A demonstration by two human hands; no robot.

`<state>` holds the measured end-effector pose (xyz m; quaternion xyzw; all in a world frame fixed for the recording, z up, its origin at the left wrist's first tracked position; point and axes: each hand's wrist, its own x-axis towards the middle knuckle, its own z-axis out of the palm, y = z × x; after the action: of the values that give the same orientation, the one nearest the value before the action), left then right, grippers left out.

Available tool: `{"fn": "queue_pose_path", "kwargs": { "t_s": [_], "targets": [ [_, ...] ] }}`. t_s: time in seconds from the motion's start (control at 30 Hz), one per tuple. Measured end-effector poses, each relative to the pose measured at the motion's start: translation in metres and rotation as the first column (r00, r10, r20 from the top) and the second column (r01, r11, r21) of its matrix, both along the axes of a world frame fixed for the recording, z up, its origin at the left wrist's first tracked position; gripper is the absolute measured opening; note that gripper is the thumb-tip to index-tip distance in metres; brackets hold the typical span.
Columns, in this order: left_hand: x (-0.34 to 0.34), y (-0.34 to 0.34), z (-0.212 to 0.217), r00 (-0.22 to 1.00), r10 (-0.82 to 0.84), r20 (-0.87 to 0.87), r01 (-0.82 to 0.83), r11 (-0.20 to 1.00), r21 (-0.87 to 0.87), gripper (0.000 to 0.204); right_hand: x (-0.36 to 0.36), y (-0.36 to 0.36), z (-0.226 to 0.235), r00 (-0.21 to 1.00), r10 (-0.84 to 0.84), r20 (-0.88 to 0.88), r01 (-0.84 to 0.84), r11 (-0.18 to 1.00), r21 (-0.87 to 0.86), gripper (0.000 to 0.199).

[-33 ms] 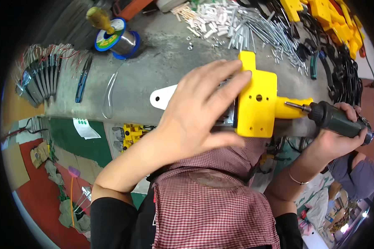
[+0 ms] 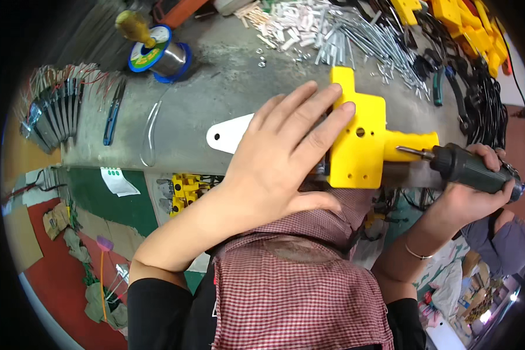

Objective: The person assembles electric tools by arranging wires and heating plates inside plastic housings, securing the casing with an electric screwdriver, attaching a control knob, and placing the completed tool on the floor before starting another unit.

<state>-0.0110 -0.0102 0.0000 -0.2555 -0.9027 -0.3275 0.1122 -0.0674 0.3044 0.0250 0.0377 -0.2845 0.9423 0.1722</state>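
Observation:
My left hand (image 2: 283,146) is spread palm down over a tool body. Its fingertips lie on the edge of a yellow plastic housing (image 2: 367,114), and the thumb stands apart below. The housing has several holes in its face and a yellow handle (image 2: 417,141) on the right. A white tapered plate (image 2: 227,135) with a hole at its tip sticks out left from under that hand; the part between plate and housing is mostly hidden. My right hand (image 2: 478,186) is closed around a dark electric screwdriver (image 2: 466,166), its bit pointing left, close to the yellow handle.
Screws (image 2: 370,38) and white sleeves (image 2: 294,23) are heaped at the far side. A solder spool (image 2: 172,61), a blue cutter knife (image 2: 114,114) and wired black parts (image 2: 55,108) lie left. Pliers (image 2: 440,84), black cables (image 2: 490,116) and yellow housings (image 2: 464,29) sit right. Another person (image 2: 501,239) is at lower right.
The left fingertips reach slightly farther right over the yellow housing. The whole view has shifted a little; the right hand keeps its grip on the screwdriver.

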Motion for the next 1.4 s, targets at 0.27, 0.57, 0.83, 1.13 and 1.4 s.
{"fn": "queue_pose_path", "kwargs": {
  "t_s": [0.27,0.57,0.83,1.13,1.4],
  "targets": [
    [0.002,0.016,-0.018,0.984,0.099,-0.145,-0.131,0.966,-0.225,0.096,0.023,-0.021,-0.017,0.994,0.102,0.034,-0.09,0.962,-0.258,0.035],
    [0.007,0.007,-0.002,0.998,0.058,-0.011,-0.059,0.993,-0.105,0.097,0.024,-0.014,-0.036,0.99,0.069,0.124,-0.039,0.974,-0.225,0.039],
    [-0.053,-0.052,0.002,0.925,0.198,-0.323,-0.32,0.864,-0.388,0.01,0.028,-0.014,-0.031,0.991,0.048,0.124,-0.033,0.992,-0.121,0.038],
    [-0.07,-0.046,0.0,0.918,0.185,-0.35,-0.362,0.748,-0.555,0.007,0.029,-0.01,-0.031,0.983,0.16,0.089,-0.147,0.979,-0.14,0.039],
    [0.024,-0.003,0.007,0.97,0.231,0.074,-0.238,0.965,0.11,0.011,0.028,-0.005,-0.039,0.988,0.084,0.127,-0.069,0.991,-0.118,0.039]
  ]
}}
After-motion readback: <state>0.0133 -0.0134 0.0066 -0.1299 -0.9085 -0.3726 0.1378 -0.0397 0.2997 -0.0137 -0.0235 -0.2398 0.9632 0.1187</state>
